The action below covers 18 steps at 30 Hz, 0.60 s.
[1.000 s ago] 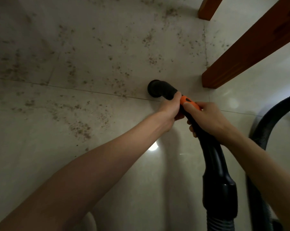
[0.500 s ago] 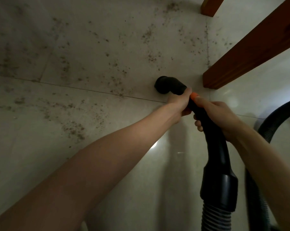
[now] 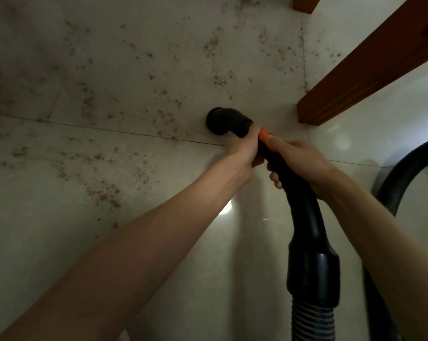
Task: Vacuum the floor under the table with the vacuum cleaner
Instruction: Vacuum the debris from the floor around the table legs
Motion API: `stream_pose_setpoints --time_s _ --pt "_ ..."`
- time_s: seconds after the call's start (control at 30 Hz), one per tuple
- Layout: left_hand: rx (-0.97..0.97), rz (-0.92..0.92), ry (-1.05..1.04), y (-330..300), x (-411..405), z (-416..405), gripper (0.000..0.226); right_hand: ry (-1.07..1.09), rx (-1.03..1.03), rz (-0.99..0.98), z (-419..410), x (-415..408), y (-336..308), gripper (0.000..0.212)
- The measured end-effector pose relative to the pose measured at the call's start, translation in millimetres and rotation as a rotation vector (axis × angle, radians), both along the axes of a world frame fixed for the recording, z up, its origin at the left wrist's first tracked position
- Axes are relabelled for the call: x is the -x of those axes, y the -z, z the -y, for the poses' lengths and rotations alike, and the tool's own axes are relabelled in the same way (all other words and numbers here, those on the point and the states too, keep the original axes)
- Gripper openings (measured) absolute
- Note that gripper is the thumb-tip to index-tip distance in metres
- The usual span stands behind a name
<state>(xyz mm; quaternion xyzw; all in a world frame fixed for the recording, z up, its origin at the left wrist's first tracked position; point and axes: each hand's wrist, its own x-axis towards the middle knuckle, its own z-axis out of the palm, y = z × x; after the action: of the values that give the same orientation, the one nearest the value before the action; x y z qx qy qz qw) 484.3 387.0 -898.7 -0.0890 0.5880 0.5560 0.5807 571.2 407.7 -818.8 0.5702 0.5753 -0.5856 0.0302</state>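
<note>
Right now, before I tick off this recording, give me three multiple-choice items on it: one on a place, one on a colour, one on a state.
1. Where does the nozzle sit?
A. left of the table leg
B. behind that leg
C. on the hose

2. What colour is the switch on the black handle?
A. green
B. orange
C. white

3. How do the hands hold the handle?
A. only the right hand grips it
B. neither touches it
C. left hand and right hand both grip it

Answers: 1 A, the nozzle lies on the tiles left of the wooden leg's foot. 2 B, an orange tab shows between the hands. 3 C, both hands curl round the handle.
</note>
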Motion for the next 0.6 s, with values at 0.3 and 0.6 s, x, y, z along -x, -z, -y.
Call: stream_pose_setpoints --time_s 0.3,0.6 --pt "-0.002 -0.058 0.144 -8.0 10.0 -37.6 0.050 0.159 -0.172 0.063 -15.3 7.9 8.5 0.042" --pt "-0.017 -0.068 0.000 -6.2 42.9 -53.2 0.048 0.143 -0.168 -0.046 -29.9 41.1 9.0 0.036"
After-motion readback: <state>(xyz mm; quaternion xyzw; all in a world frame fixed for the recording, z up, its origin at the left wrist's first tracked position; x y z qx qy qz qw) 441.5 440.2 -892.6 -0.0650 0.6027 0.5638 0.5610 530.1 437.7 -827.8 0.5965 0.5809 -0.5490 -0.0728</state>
